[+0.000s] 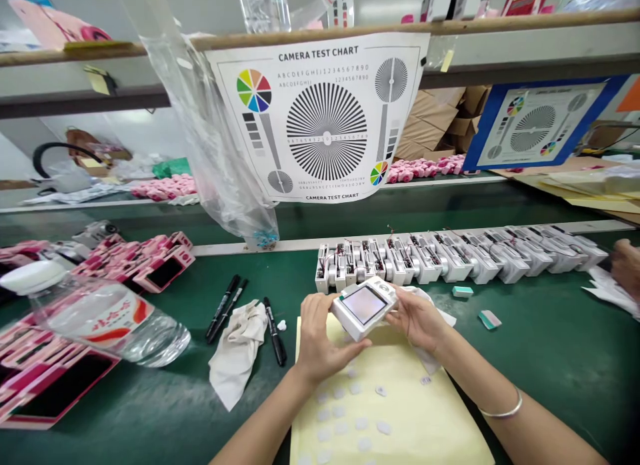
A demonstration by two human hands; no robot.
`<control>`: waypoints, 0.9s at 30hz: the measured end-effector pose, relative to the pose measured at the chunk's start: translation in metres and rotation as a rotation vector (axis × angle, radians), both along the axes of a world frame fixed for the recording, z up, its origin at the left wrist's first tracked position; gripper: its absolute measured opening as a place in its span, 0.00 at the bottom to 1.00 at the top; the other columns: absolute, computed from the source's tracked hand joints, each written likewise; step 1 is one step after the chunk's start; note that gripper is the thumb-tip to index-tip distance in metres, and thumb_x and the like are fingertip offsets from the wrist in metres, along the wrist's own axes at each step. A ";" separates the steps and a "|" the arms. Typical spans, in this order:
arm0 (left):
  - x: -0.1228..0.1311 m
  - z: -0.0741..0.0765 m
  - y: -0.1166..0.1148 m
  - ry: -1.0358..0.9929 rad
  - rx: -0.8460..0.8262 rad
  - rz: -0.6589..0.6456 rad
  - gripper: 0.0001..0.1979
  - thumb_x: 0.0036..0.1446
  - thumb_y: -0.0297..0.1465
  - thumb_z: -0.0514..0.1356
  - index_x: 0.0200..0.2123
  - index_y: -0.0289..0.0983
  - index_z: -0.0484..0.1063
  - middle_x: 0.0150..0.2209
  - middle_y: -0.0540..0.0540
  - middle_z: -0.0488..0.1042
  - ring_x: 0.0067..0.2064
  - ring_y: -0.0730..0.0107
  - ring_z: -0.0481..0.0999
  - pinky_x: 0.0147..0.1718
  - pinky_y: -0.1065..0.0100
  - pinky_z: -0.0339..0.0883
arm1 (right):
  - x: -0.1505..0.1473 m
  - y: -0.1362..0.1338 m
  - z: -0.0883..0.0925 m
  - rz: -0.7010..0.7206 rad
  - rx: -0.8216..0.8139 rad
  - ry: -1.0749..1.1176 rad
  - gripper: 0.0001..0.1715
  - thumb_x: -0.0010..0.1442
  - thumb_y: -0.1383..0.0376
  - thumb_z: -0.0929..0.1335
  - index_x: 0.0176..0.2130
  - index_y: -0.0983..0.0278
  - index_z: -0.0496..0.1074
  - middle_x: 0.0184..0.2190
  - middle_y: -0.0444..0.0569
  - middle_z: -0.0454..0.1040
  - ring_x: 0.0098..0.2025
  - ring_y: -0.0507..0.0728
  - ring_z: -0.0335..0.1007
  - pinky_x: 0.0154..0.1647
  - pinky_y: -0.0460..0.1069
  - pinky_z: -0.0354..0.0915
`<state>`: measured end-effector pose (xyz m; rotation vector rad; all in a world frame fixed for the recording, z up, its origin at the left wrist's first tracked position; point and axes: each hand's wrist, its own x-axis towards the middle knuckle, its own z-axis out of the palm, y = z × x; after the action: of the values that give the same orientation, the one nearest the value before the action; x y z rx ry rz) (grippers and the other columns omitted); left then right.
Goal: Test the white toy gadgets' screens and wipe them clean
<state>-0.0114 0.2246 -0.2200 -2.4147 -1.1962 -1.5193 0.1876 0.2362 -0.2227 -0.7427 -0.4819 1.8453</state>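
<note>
A small white digital camera (364, 307) is held up between my two hands, its lit screen facing me. My left hand (323, 338) grips its left side, with the thumb along the bottom edge. On the right side, my right hand (417, 318) pinches the body near the buttons. Below lies a yellow sheet (415, 418) dotted with several small pale stickers. A white cloth (443, 311) is partly hidden behind my right hand. Just beyond the camera runs a row of opened white camera bodies (430, 257) with their insides showing.
A printed camera test chart (327, 118) hangs from the shelf ahead. To the left are a water bottle (110, 318), pink cameras (55, 385), black markers (274, 331) and a crumpled cloth (239, 351). Small erasers (489, 319) lie right; another person's hand (627, 268) shows at the right edge.
</note>
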 end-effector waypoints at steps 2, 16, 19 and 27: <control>-0.001 -0.001 0.003 -0.005 -0.014 -0.034 0.28 0.48 0.51 0.57 0.43 0.35 0.62 0.35 0.42 0.67 0.37 0.61 0.66 0.35 0.61 0.63 | -0.001 0.001 -0.002 -0.024 0.025 -0.033 0.16 0.52 0.75 0.67 0.42 0.64 0.68 0.34 0.46 0.77 0.30 0.50 0.75 0.29 0.43 0.72; 0.014 0.007 -0.017 0.135 0.344 -0.100 0.18 0.54 0.46 0.56 0.25 0.37 0.62 0.17 0.52 0.63 0.30 0.65 0.68 0.40 0.59 0.60 | -0.017 -0.004 -0.010 -0.006 0.114 -0.246 0.17 0.53 0.55 0.68 0.37 0.66 0.73 0.35 0.50 0.78 0.35 0.56 0.74 0.38 0.49 0.67; 0.015 0.009 -0.020 0.120 0.343 -0.130 0.17 0.54 0.45 0.57 0.24 0.37 0.61 0.17 0.52 0.64 0.30 0.66 0.68 0.40 0.60 0.60 | -0.019 -0.008 -0.007 0.001 0.121 -0.286 0.21 0.52 0.52 0.68 0.37 0.67 0.73 0.35 0.52 0.78 0.37 0.59 0.74 0.39 0.52 0.67; 0.016 0.010 -0.023 0.121 0.363 -0.123 0.19 0.55 0.46 0.55 0.24 0.37 0.60 0.17 0.53 0.64 0.30 0.68 0.68 0.41 0.60 0.59 | -0.021 -0.012 -0.005 0.013 0.171 -0.280 0.22 0.51 0.51 0.68 0.37 0.66 0.73 0.36 0.52 0.78 0.37 0.59 0.74 0.39 0.52 0.67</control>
<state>0.0046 0.2012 -0.2101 -2.3275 -0.6897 -1.4458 0.1671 0.2246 -0.2273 -0.8864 -0.8158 1.6943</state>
